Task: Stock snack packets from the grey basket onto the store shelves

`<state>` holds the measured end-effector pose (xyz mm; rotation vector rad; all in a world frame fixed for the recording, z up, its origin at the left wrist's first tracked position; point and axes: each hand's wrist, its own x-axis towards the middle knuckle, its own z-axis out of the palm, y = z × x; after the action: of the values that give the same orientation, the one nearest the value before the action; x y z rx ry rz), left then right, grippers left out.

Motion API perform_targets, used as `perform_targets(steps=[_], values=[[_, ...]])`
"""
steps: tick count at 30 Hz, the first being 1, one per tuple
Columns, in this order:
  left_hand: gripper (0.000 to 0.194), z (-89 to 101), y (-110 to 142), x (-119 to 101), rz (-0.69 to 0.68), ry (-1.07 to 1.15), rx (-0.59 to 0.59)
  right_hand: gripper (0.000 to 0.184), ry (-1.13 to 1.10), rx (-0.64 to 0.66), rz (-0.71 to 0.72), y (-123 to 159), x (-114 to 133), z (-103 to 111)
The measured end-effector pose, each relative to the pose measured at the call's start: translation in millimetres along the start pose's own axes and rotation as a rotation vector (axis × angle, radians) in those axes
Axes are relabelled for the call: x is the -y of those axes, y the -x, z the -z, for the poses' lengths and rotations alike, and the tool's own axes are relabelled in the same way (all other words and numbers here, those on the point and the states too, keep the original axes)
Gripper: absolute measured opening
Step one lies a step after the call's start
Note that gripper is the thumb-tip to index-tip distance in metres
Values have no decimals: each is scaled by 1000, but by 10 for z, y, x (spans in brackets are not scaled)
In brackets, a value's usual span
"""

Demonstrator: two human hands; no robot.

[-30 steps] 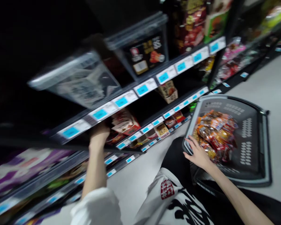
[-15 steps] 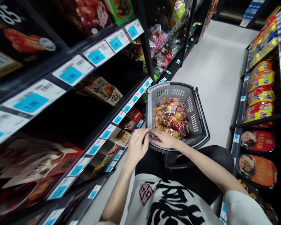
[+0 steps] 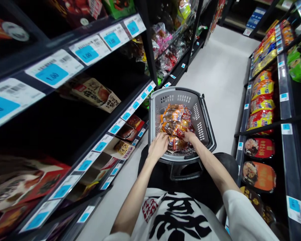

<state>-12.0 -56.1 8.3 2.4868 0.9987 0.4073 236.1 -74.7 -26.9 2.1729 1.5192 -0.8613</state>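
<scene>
A grey plastic shopping basket [image 3: 203, 113] stands on the floor in front of me, filled with several orange and red snack packets [image 3: 174, 122]. My left hand [image 3: 158, 145] reaches over the basket's near rim, fingers curled on the packets at the near left. My right hand [image 3: 190, 136] is inside the basket too, fingers closed on a packet [image 3: 176, 143] lying between both hands. Both forearms stretch forward from my white printed shirt.
A dark shelf unit [image 3: 72, 110] with blue price tags and boxed snacks runs along the left. Another shelf [image 3: 268, 110] with yellow, red and orange bags lines the right. The pale aisle floor [image 3: 223, 67] runs ahead between them.
My left hand came down from the left shelf to the basket. Both hands moved from the near rim into the basket onto the packets. The view swung toward the aisle.
</scene>
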Motion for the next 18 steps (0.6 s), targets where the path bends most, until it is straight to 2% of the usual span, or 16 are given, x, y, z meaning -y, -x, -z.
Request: perform_targets(steps=[6,9,18], values=[[31,-2,5,-21,-2,-18,18,45,2,-15,-202,-30,-75,-53],[31,0,9,-12,-14,-19,24,44,1,-12,-259,-17,-98,-66],[30,-26,-26,23,-21,-9,39,43,-4,-51,-202,-43,-130,-59]])
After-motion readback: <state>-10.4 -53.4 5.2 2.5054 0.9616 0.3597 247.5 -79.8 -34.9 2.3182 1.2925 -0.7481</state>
